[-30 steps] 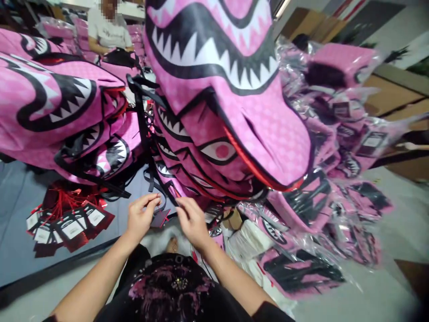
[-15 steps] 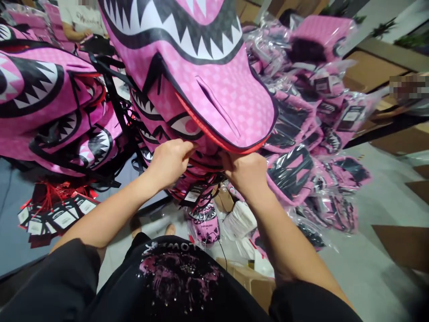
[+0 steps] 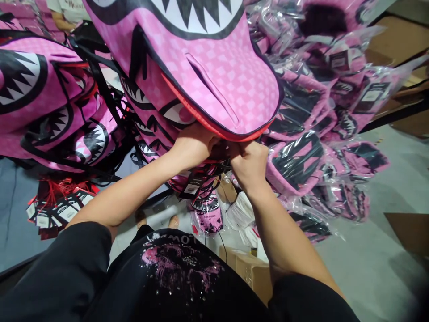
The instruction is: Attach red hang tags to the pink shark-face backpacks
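Note:
A pink backpack (image 3: 231,67) with a printed shark mouth and a red-lined edge hangs over the front of a stack of similar bags. My left hand (image 3: 196,143) reaches under its rounded flap with fingers curled; their tips and whatever they hold are hidden in shadow. Close by on the right, my right hand (image 3: 250,163) is closed in a pinch at the flap's lower edge. A small pale spot shows between the two hands, too small to name. Below my left hand dangles a black hang tag (image 3: 191,188) with a white label.
More shark backpacks (image 3: 30,98) lie on the left table, with a bunch of red-stringed tags (image 3: 60,212) beside them. Plastic-wrapped bags (image 3: 298,165) pile up on the right. A cardboard box (image 3: 253,273) sits on the floor below. Another person's shirt (image 3: 72,10) shows at the back.
My left hand has moved right and slightly up, under the flap and nearer my right hand. The view has shifted a little, and the backpack's flap now appears slightly higher.

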`<state>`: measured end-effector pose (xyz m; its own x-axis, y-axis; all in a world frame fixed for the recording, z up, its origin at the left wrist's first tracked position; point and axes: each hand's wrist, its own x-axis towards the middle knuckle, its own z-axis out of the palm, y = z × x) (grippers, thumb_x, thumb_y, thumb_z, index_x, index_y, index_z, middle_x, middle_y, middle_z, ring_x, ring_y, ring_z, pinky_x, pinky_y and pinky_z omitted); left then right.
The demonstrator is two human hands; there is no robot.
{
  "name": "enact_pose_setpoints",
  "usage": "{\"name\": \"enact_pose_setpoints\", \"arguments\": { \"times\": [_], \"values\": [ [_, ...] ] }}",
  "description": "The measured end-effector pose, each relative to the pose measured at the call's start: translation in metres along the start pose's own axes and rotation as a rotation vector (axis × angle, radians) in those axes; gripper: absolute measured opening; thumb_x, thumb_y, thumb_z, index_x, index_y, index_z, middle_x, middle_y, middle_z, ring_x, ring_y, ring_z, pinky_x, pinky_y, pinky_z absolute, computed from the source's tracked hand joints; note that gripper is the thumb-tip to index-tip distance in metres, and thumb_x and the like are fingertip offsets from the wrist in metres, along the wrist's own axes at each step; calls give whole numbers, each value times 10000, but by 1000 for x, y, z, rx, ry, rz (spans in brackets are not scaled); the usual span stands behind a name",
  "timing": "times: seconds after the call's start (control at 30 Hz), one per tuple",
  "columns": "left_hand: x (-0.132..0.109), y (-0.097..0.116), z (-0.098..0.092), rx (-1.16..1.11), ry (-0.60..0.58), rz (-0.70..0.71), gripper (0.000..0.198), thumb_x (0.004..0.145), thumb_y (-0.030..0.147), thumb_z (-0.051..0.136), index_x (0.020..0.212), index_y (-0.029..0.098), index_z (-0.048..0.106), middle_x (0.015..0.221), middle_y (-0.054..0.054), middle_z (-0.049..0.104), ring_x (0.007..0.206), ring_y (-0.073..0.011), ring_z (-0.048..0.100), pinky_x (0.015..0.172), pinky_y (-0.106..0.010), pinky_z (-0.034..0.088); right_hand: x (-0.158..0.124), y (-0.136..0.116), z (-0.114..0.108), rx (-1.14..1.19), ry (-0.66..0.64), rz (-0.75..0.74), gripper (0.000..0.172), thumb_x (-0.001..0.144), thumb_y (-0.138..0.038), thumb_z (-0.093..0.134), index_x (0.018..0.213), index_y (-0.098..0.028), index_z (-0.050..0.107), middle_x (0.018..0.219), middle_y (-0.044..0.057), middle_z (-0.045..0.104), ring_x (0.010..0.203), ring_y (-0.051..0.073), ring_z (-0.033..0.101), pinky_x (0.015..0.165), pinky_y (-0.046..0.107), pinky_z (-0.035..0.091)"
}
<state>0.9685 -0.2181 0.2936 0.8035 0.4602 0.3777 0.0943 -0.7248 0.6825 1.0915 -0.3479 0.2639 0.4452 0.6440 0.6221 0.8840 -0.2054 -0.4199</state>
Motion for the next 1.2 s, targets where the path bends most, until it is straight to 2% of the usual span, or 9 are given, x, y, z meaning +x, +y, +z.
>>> {"name": "enact_pose_setpoints", "arguments": {
  "times": [0.1,0.17,0.4,0.63,0.73,0.87,0.97,1.07,1.2],
  "values": [
    [-11,4,-19,-268,-390,-50,198,916,189,490,1006,51,600,774,5,658,726,-102,666,735,-265,531,-3,-3,-5,148,131,43,176,894,-268,455,771,-189,553,629,-3,528,562,132,504,561,271,438],
    [-24,2,-30,-375,-444,-42,301,921,250,476,1081,12,570,832,-6,667,765,-85,656,763,-268,521,-6,-3,-4,266,218,89,146,911,-271,464,854,-182,564,662,-7,553,566,129,536,549,261,453],
    [-63,-17,-27,-638,-121,54,434,742,286,777,1115,134,614,1058,-72,701,938,-163,663,808,-246,531,-15,13,10,261,395,-178,81,872,-242,589,924,-183,606,713,-6,619,570,128,592,556,248,474],
    [-79,-17,-10,-318,360,170,102,873,202,624,947,156,677,871,-32,715,741,-93,651,687,-189,508,-15,26,17,380,302,-118,114,881,-287,594,910,-178,614,682,-5,622,563,136,598,580,256,489],
    [-73,-16,-1,-254,578,77,148,873,239,635,989,155,673,840,-29,715,718,-97,648,672,-195,508,-11,20,18,489,237,-71,124,895,-294,576,879,-177,613,634,-14,618,536,134,593,562,250,494],
    [-66,-14,7,-195,607,102,106,889,239,618,927,158,673,791,-11,703,672,-87,636,622,-186,481,-4,15,12,563,178,-162,55,881,-194,589,847,-197,632,628,-22,654,530,129,610,554,234,499],
    [-62,-11,5,190,609,289,100,885,215,615,939,199,697,844,-29,694,760,-123,609,702,-260,463,4,15,5,504,126,-337,124,836,-113,611,859,-221,670,626,-30,677,498,122,603,521,220,495],
    [-58,-9,2,589,737,419,123,833,205,666,930,270,708,948,-31,705,946,-195,565,912,-409,396,15,12,0,509,-8,-481,168,822,-98,608,863,-229,705,669,-9,712,554,149,660,553,234,543],
    [-53,-3,1,616,776,553,132,836,186,661,947,250,688,915,0,739,877,-169,564,828,-347,386,31,8,-3,578,-139,-532,208,823,-94,563,789,-215,729,675,2,721,604,161,696,581,239,577]
  ]
}}
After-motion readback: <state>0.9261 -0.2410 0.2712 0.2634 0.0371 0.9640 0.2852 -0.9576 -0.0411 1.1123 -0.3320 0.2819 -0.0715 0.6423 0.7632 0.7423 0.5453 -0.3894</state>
